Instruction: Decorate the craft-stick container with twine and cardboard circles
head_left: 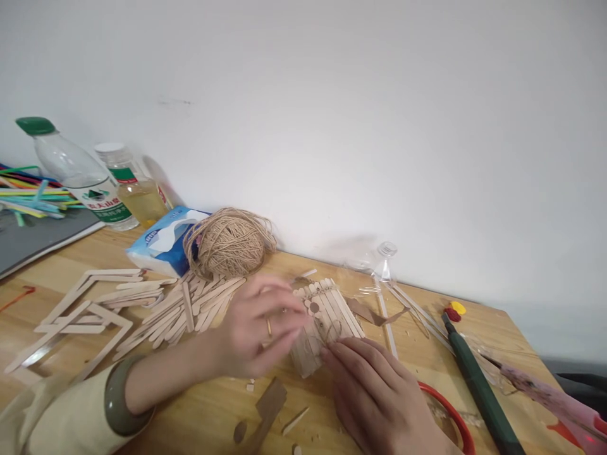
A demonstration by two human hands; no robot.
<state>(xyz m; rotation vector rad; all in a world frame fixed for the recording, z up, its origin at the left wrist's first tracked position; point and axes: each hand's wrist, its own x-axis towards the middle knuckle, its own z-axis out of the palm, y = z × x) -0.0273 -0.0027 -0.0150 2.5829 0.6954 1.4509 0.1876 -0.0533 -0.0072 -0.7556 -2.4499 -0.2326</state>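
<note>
A small panel of wooden craft sticks (342, 308) lies tilted on the table, with a strand of twine and a flower-shaped decoration with a brown centre (313, 308) on it. My right hand (379, 388) rests at its lower right edge, fingers together, holding the panel and touching a twine loop (334, 330). Over the panel's left side hovers my left hand (265, 323), blurred by motion, with bent fingers and a ring. Whether anything is between its fingertips cannot be made out.
Loose craft sticks (190, 306) and a twine ball (232, 243) lie left, near a tissue pack (165, 240) and bottles (97, 183). Right are red-handled scissors (455, 411), a dark green tool (484, 385) and a pink glue gun (545, 395). Brown scraps (270, 401) lie in front.
</note>
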